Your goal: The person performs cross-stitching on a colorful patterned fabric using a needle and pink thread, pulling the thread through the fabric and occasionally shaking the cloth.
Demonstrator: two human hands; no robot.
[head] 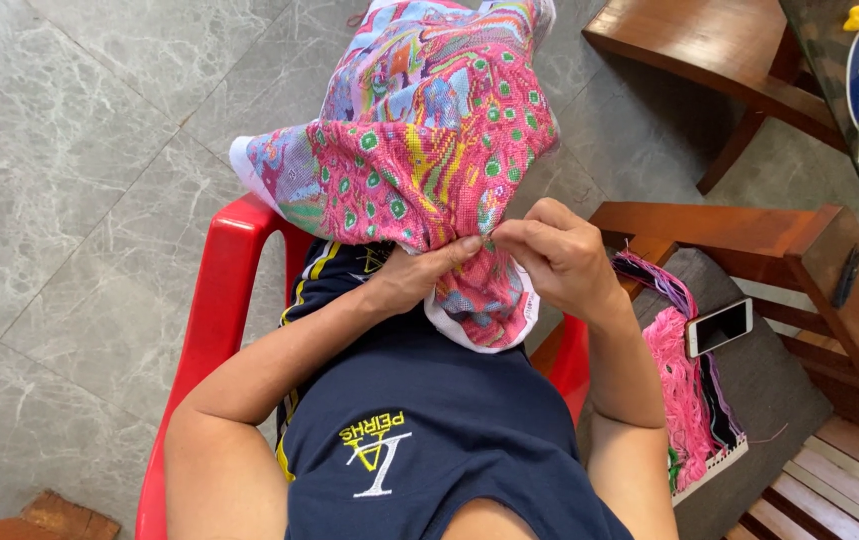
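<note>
Both forearms rise from the bottom of the frame and bend inward to meet at centre. The left hand (pixel 419 275) curls under the embroidered cloth (pixel 429 130), fingers closed on a fold of it. The right hand (pixel 559 255) is knuckles-up, its thumb and fingertips pinched narrow at the cloth's edge; whether they hold a needle cannot be told. The cloth bunches from centre to upper middle, over a red chair (pixel 219 300). At right, pink threads (pixel 679 390) and a phone (pixel 719 326) lie on a wooden seat (pixel 779 400).

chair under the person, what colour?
Red plastic chair, clearest in the head view along its left armrest, beside the left hand.
</note>
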